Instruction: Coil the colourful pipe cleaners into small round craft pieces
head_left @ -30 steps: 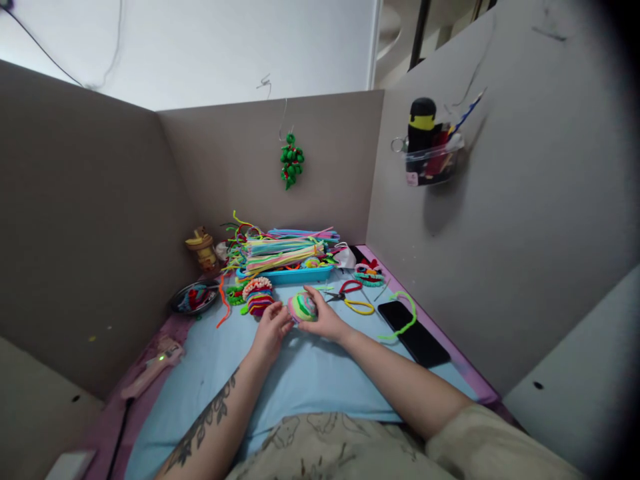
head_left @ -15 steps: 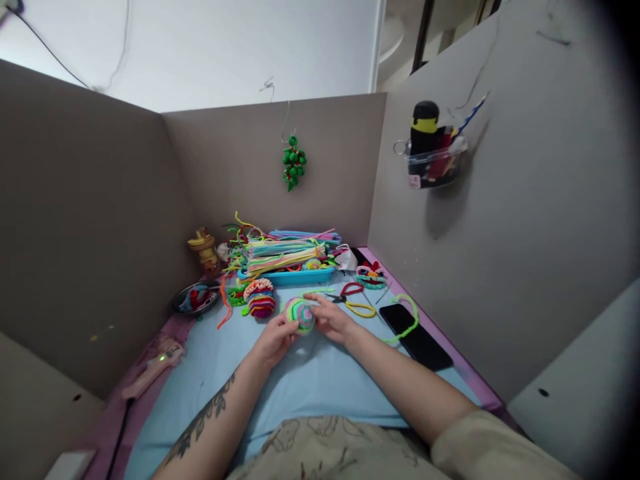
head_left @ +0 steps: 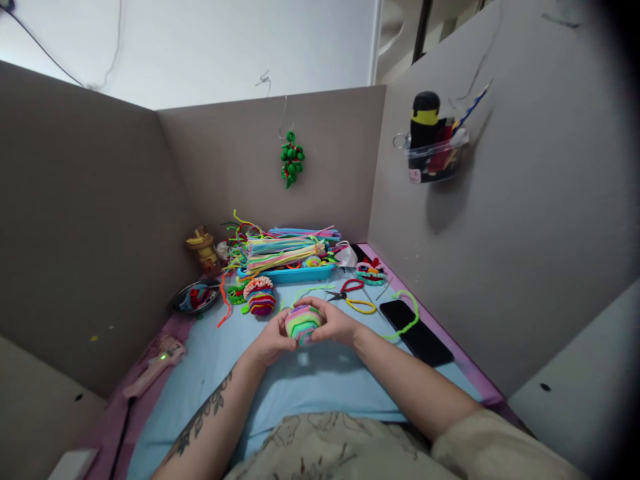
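Note:
A round ball wound from striped pastel pipe cleaners (head_left: 303, 323), in green, pink, yellow and purple, is held up over the light blue cloth (head_left: 215, 373). My left hand (head_left: 274, 339) grips its left side, and my right hand (head_left: 336, 321) is closed round its right side. Just beyond the ball lies a thin green pipe cleaner (head_left: 315, 291). To the left stands a rainbow-striped pipe cleaner turtle (head_left: 260, 300) with a peach frill. Scissors (head_left: 359, 305) with one red and one yellow handle lie spread to the right of my hands.
A blue tray (head_left: 300, 275) heaped with pipe cleaners (head_left: 285, 248) stands at the back. A black phone (head_left: 417, 337) with a lime pipe cleaner (head_left: 414, 313) across it is at right. A dark bowl (head_left: 197, 297) and pink glue gun (head_left: 157, 365) sit left. Grey partitions (head_left: 330, 160) enclose the table.
The ball has turned so its banded side faces me. My right hand has gone from touching it with fingertips to gripping it round the side.

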### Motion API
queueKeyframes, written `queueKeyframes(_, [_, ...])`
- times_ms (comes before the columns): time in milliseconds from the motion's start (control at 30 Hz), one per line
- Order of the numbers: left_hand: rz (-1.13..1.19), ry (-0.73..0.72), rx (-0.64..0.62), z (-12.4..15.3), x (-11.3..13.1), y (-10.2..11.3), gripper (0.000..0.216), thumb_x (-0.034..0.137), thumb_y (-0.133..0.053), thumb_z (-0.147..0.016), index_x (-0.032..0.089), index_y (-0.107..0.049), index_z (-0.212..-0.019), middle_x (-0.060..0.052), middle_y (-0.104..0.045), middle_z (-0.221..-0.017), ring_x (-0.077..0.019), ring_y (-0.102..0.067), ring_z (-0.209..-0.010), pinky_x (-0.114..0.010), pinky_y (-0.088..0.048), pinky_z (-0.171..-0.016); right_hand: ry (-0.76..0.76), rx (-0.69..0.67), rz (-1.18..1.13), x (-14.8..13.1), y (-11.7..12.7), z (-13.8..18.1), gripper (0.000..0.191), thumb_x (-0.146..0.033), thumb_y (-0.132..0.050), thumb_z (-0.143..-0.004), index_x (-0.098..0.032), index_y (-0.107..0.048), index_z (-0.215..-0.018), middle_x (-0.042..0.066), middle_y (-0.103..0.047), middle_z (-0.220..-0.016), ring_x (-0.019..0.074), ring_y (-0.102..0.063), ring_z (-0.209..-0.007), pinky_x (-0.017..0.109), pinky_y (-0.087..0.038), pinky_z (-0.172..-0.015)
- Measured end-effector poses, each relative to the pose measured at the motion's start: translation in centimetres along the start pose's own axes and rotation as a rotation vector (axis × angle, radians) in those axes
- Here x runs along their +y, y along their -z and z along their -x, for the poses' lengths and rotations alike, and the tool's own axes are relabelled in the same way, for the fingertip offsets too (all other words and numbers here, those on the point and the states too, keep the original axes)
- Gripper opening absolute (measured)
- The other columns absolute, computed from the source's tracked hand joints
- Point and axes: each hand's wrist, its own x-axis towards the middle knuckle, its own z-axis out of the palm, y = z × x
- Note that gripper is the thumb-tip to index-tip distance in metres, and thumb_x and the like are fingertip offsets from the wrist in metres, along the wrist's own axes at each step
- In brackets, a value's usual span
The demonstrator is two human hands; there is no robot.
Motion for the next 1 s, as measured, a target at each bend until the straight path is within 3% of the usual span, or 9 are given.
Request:
queueKeyframes(100, [-0.01, -0.005, -0.041, -0.1, -0.2, 0.1, 0.077, 0.028, -0.087, -0.038, 0.012, -0.058, -0.108, -0.012, -0.064, -0.098, -0.0241, -0.06, -0.084, -0.028, -0.045, -0.073, 0.005, -0.019, -0.048, 0.1, -0.2, 0.1, 0.077, -0.018, -0.085, -0.044, -0.017, -0.05, -0.113, 0.005, -0.06, -0.103, 0.0164, -0.059, -0.087, 0.025, -0.047, -0.075])
queueKeyframes(233, [0.027, -0.096, 0.03, -0.6, -0.7, 1.2, 0.064, 0.023, -0.084, -0.048, 0.014, -0.058, -0.107, -0.008, -0.064, -0.096, -0.0188, -0.059, -0.082, -0.025, -0.044, -0.072, 0.083, 0.115, -0.192, 1.0, 0.1, -0.5, 0.067, -0.027, -0.082, -0.053, -0.019, -0.05, -0.111, 0.005, -0.061, -0.099, 0.0155, -0.06, -0.084, 0.024, -0.046, -0.073])
queueKeyframes(333, [0.035, -0.104, 0.018, -0.7, -0.7, 1.8, 0.064, 0.024, -0.083, -0.05, 0.015, -0.057, -0.108, -0.008, -0.062, -0.096, -0.0183, -0.058, -0.084, -0.025, -0.043, -0.074, 0.071, 0.176, -0.197, 1.4, 0.8, -0.9, 0.058, -0.025, -0.081, -0.055, -0.019, -0.053, -0.105, 0.004, -0.062, -0.093, 0.0144, -0.06, -0.08, 0.024, -0.046, -0.071])
queueKeyframes(433, [0.054, -0.017, -0.008, -0.5, -0.5, 1.8, 0.055, 0.04, -0.077, -0.058, 0.014, -0.059, -0.103, -0.008, -0.061, -0.093, -0.0184, -0.057, -0.081, -0.027, -0.043, -0.072, 0.057, 0.148, -0.091, 1.3, 1.4, -0.8, 0.049, -0.025, -0.082, -0.053, -0.018, -0.058, -0.095, 0.001, -0.063, -0.084, 0.0134, -0.059, -0.073, 0.024, -0.045, -0.066])
queueKeyframes(500, [0.042, 0.021, 0.045, -0.4, -0.4, 1.6, 0.045, 0.047, -0.07, -0.065, 0.013, -0.06, -0.092, -0.005, -0.059, -0.08, -0.0147, -0.055, -0.07, -0.025, -0.042, -0.065, 0.029, 0.075, 0.055, 1.0, 1.7, -0.6, 0.045, -0.024, -0.081, -0.053, -0.017, -0.061, -0.092, 0.001, -0.063, -0.082, 0.0135, -0.058, -0.071, 0.024, -0.045, -0.065])
queueKeyframes(600, [-0.047, 0.018, 0.157, -0.5, -0.3, 1.3, 0.03, 0.041, -0.068, -0.068, 0.013, -0.056, -0.074, 0.002, -0.05, -0.062, -0.0085, -0.045, -0.056, -0.02, -0.035, -0.054, 0.018, 0.016, 0.246, 0.7, 1.7, -0.5, 0.041, -0.026, -0.078, -0.058, -0.016, -0.062, -0.094, 0.002, -0.063, -0.085, 0.0144, -0.058, -0.075, 0.026, -0.044, -0.069])
queueKeyframes(767, [-0.235, -0.057, 0.208, -1.0, -0.3, 1.3, 0.026, 0.036, -0.064, -0.071, 0.014, -0.052, -0.065, 0.004, -0.043, -0.057, -0.0075, -0.038, -0.054, -0.02, -0.03, -0.053, 0.098, 0.085, 0.323, 1.0, 1.5, -0.6, 0.041, -0.03, -0.075, -0.063, -0.017, -0.061, -0.099, 0.003, -0.061, -0.089, 0.0152, -0.057, -0.079, 0.027, -0.043, -0.072])
queueKeyframes(1000, [-0.396, -0.118, 0.23, -1.1, -0.6, 1.6, 0.027, 0.039, -0.063, -0.073, 0.014, -0.054, -0.067, 0.004, -0.047, -0.057, -0.0079, -0.04, -0.055, -0.02, -0.031, -0.054, 0.12, 0.202, 0.348, 1.3, 1.1, -0.8, 0.024, -0.026, -0.072, -0.066, -0.016, -0.063, -0.086, 0.001, -0.061, -0.079, 0.0131, -0.056, -0.071, 0.026, -0.043, -0.067])
